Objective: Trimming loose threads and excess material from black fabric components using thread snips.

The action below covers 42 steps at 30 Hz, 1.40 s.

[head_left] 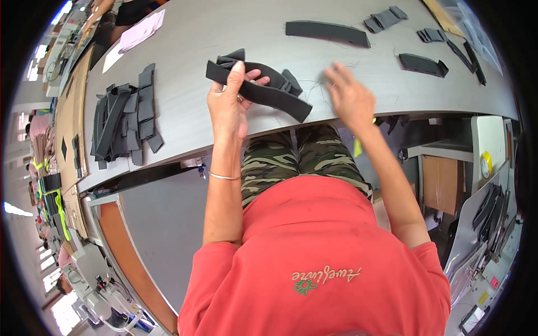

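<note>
In my left hand are dark fabric strips, pinched between thumb and fingers above the table's front edge. One flat strip runs across the front, and a folded piece with tabs lies behind it. To their right, my right hand is raised over the table edge, its fingers stretched out and slightly blurred by motion. No strip shows in it. Thin loose threads lie on the table between the two hands.
A pile of dark strips lies on the grey table at left. A flat strip and several folded pieces lie at the far right. Pink paper sheets are at the far left. A cardboard box stands below, right.
</note>
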Available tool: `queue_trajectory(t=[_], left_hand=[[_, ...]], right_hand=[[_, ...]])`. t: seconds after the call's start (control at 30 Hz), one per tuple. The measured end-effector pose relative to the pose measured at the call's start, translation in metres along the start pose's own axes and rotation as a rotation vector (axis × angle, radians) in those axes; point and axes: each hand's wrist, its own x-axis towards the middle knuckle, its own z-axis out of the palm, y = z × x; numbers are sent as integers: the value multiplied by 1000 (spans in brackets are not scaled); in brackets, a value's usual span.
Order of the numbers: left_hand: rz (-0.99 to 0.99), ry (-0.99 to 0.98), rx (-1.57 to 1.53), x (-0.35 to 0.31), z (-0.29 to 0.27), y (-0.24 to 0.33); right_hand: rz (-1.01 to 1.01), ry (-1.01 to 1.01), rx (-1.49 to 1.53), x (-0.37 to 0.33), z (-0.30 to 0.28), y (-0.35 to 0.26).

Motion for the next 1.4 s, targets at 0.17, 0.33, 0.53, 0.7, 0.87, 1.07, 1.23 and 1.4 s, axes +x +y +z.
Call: queue_trajectory(t=[0.17, 0.33, 0.53, 0.7, 0.87, 1.07, 1.23, 1.4], left_hand=[[56, 131, -343, 6, -28, 8], [62, 182, -492, 1, -33, 14], [8, 120, -523, -13, -26, 13], [-44, 130, -594, -18, -27, 12], [4, 207, -671, -13, -42, 7], [7, 217, -705, -11, -44, 4], [45, 221, -682, -14, -51, 12], [128, 200, -274, -9, -50, 25]], right_hand=[[-433, -297, 327, -50, -13, -61], [-83, -183, 924, -52, -20, -80], [263, -231, 993, -16, -14, -105], [300, -376, 1101, -17, -23, -122], [-173, -794, 768, -34, -34, -102], [79, -560, 994, -22, -46, -98], [265, -271, 1145, -1, -42, -103], [227, -134, 1072, 13, -37, -86]])
